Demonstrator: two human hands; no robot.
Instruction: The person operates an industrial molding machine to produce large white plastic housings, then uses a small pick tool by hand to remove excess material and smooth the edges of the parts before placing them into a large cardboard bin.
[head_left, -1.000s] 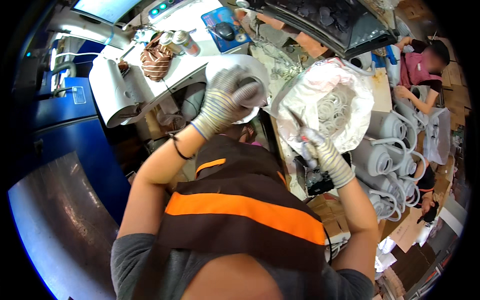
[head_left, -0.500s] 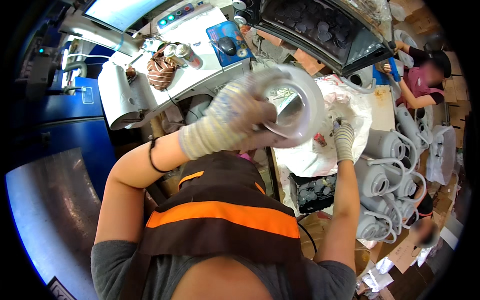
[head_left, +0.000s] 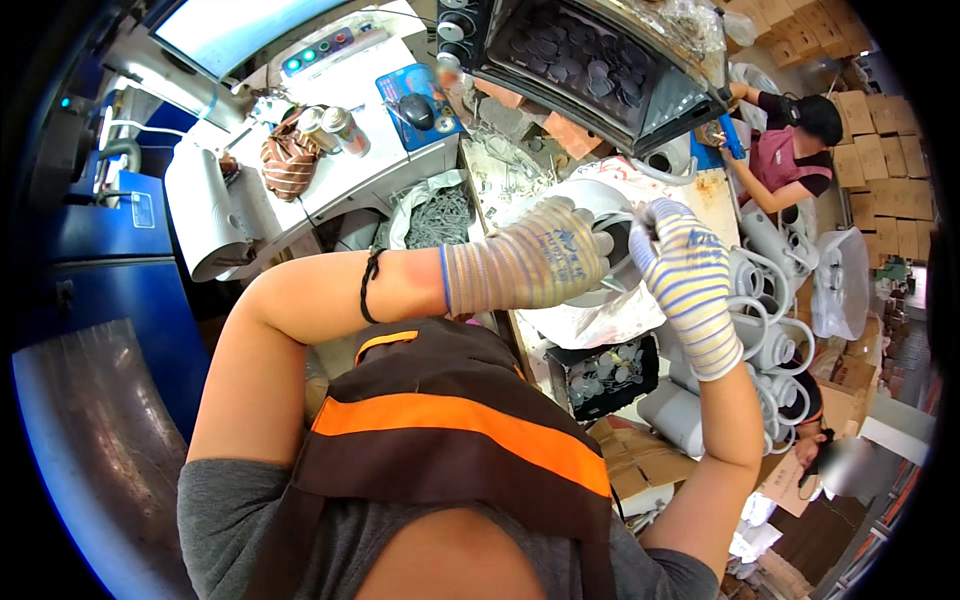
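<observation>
A pale grey plastic jug body (head_left: 592, 194) with a round, dark opening is in front of me. My left hand (head_left: 545, 258), in a striped knit glove, is closed around its left side. Beside the opening's right edge is my right hand (head_left: 688, 275), also gloved, with fingers bent together in a pinch at the rim. Whatever lies between those fingertips is too small or hidden to make out. Below the jug body spreads a crumpled white plastic sack (head_left: 590, 322), partly covered by my hands.
A black bin (head_left: 607, 376) of translucent discs stands nearer me. Several grey jug bodies (head_left: 770, 345) with looped handles are piled at right. An oven-like box (head_left: 590, 65) holding dark discs stands at the back. A co-worker (head_left: 782, 158) is at far right; a desk with a mouse (head_left: 416, 111) at left.
The jug body, blurred and swinging in my left hand before, is now steadier and turned. My right hand has left the white sack and come up to the opening. The view has shifted.
</observation>
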